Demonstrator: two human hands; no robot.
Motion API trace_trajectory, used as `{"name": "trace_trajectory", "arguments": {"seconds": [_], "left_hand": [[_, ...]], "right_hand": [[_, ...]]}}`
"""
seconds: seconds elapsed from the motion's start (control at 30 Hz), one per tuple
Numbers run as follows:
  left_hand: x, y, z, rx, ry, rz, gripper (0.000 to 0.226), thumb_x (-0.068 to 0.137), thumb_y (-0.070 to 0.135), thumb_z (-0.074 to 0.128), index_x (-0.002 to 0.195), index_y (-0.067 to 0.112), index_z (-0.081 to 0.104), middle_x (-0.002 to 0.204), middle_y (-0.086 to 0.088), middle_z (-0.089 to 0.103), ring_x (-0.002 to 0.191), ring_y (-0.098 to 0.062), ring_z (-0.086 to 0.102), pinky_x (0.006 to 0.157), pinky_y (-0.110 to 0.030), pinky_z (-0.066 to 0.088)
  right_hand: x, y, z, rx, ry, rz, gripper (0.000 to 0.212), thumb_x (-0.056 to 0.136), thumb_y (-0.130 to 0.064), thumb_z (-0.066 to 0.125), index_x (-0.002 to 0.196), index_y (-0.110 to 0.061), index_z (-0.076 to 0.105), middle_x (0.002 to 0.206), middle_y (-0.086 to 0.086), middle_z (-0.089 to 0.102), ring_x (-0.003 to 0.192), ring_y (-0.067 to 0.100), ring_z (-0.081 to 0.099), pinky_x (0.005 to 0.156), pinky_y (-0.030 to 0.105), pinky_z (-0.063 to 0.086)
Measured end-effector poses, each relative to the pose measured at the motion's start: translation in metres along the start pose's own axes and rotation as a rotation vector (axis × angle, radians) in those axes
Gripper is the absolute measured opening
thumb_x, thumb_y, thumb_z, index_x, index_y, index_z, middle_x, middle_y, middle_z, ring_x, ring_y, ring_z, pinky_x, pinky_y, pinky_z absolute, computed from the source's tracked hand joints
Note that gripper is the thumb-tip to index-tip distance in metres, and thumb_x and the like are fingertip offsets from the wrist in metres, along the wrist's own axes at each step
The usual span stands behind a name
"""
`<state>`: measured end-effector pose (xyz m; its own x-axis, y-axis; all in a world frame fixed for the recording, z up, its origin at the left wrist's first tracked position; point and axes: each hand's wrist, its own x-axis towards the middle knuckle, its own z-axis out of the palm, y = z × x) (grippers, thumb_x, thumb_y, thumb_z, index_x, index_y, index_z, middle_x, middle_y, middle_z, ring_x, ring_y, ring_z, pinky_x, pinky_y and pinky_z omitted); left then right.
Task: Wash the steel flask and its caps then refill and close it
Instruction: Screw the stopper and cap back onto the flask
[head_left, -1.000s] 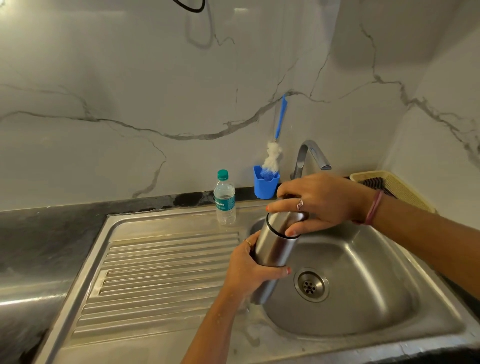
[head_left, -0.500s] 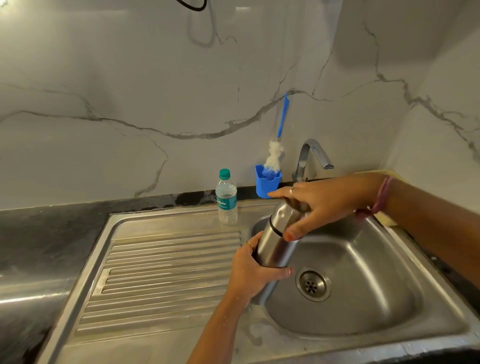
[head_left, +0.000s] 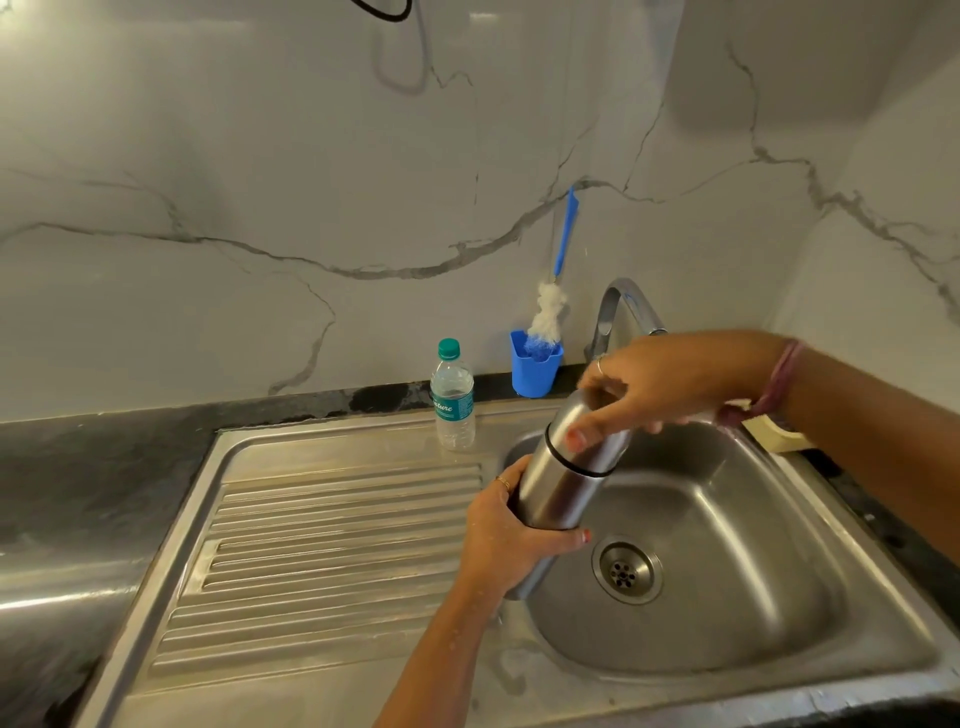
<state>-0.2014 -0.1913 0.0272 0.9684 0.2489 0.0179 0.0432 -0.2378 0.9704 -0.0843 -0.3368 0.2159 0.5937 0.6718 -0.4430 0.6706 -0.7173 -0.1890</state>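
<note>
While hands grip flask, tap stands behind.

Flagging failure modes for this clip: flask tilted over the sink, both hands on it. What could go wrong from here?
1. The left hand looks wet and alone carries the flask, tilted over the sink; it may slip and drop.
2. The right hand grips the cap; once loose, it could fall toward the drain.
3. The right arm reaches under the tap; lifting could knock it.
</note>
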Motion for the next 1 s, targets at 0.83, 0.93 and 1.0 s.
{"name": "trace_trajectory", "arguments": {"seconds": [0.83,0.93,1.0], "left_hand": [[0.004,-0.009,0.001,-0.017,-0.011,-0.039,0.072,0.051,0.026,0.097,0.114,0.034,0.061,0.101,0.009,0.070,0.092,-0.009,0.067,0.080,-0.028,0.059],[0.004,-0.009,-0.003,-0.033,-0.051,-0.038,0.073,0.051,0.021,0.096,0.114,0.034,0.062,0.101,0.013,0.071,0.092,-0.006,0.067,0.079,-0.027,0.058],[0.007,-0.008,-0.007,-0.058,-0.088,-0.047,0.071,0.052,0.012,0.096,0.113,0.029,0.065,0.100,0.009,0.073,0.092,-0.008,0.069,0.077,-0.025,0.057]], "right_hand": [[0.025,0.002,0.035,-0.187,0.459,-0.189,0.078,0.073,-0.083,0.034,0.085,-0.011,0.062,0.065,0.001,0.062,0.052,0.009,0.053,0.053,0.018,0.038],[0.021,0.012,0.027,-0.352,0.476,-0.431,0.081,0.076,-0.083,0.035,0.124,-0.020,0.053,0.103,-0.003,0.065,0.073,0.012,0.061,0.060,0.014,0.043],[0.024,0.025,0.023,-0.511,0.531,-0.756,0.082,0.082,-0.075,0.041,0.144,-0.021,0.034,0.132,0.004,0.055,0.088,0.015,0.065,0.067,0.018,0.052]]}}
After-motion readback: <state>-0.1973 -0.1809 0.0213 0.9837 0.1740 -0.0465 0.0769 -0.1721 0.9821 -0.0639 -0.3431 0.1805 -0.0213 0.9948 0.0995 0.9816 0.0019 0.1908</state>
